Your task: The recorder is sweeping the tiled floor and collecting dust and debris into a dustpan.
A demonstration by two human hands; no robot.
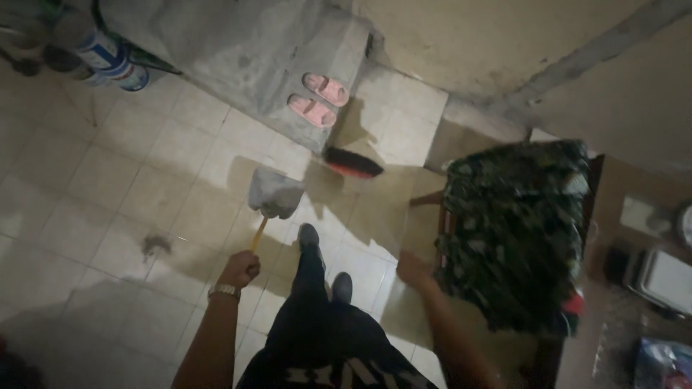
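My left hand [239, 268] grips the yellow handle of a grey dustpan [273, 193], held out over the tiled floor ahead of my feet. A watch sits on that wrist. My right hand [414, 271] is closed on the edge of a chair covered with dark patterned fabric [516, 230] to my right. A broom head with red and black bristles [352, 163] lies on the floor just beyond the dustpan. A small pile of dirt [155, 245] sits on the tiles to the left of my left hand.
A pair of pink slippers [318, 99] rests on a raised concrete step [245, 50]. Cans and bottles [94, 50] stand at the far left. A table with a clock [685, 225] and small items is at the right edge.
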